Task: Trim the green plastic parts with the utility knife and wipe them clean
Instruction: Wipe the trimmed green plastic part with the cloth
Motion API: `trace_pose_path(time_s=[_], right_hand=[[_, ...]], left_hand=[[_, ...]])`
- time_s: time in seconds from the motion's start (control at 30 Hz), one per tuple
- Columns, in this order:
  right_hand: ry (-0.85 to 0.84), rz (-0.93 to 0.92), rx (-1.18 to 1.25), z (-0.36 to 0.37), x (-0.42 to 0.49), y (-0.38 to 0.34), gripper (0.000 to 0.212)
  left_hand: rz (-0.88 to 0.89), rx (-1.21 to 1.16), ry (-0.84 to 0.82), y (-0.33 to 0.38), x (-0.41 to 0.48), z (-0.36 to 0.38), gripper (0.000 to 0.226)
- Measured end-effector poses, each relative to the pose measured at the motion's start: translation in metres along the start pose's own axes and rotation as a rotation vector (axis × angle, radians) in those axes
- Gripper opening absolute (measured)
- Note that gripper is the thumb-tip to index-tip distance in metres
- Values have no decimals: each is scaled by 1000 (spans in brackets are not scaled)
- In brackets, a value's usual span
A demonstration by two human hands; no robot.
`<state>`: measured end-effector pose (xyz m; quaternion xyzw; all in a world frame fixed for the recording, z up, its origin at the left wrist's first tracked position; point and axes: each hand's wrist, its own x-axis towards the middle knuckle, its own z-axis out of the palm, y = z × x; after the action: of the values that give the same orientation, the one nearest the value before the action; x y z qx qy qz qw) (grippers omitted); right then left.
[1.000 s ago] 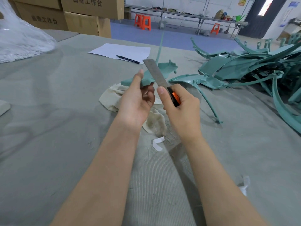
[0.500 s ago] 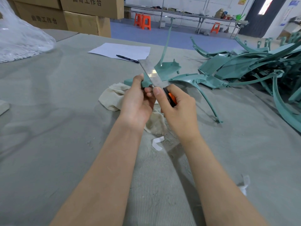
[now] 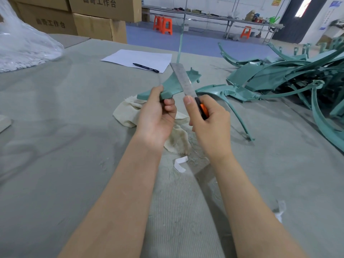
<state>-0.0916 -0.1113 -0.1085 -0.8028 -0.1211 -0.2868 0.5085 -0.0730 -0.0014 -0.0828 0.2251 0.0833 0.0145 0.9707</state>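
Note:
My left hand (image 3: pixel 158 116) grips the near end of a green plastic part (image 3: pixel 172 84), held above the table; a thin strip of the part rises straight up behind it. My right hand (image 3: pixel 210 123) holds the orange-and-black utility knife (image 3: pixel 202 108), thumb along its back. The long steel blade (image 3: pixel 183 80) points up and away, lying across the part's right edge. A cream cloth (image 3: pixel 128 110) lies crumpled on the table under both hands.
A heap of green plastic parts (image 3: pixel 290 75) fills the table's right side, with one curved piece (image 3: pixel 227 92) just right of my hands. White paper (image 3: pixel 137 59) with a black pen (image 3: pixel 146 67) lies further back. Cardboard boxes (image 3: pixel 98 25) and a plastic bag (image 3: pixel 24 47) stand at left.
The hands have drawn slightly apart and the blade has slid back up along the part's edge. The part is tilted differently, its upright strip more vertical.

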Motion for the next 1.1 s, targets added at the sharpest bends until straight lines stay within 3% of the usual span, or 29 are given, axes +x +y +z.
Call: trace_pose_path(time_s=[0.57, 1.1], right_hand=[[-53, -70, -53, 4, -1, 0, 36], [-101, -44, 11, 4, -3, -2, 44]], left_hand=[[16, 72, 78, -1, -2, 1, 17], [25, 83, 99, -2, 2, -1, 28]])
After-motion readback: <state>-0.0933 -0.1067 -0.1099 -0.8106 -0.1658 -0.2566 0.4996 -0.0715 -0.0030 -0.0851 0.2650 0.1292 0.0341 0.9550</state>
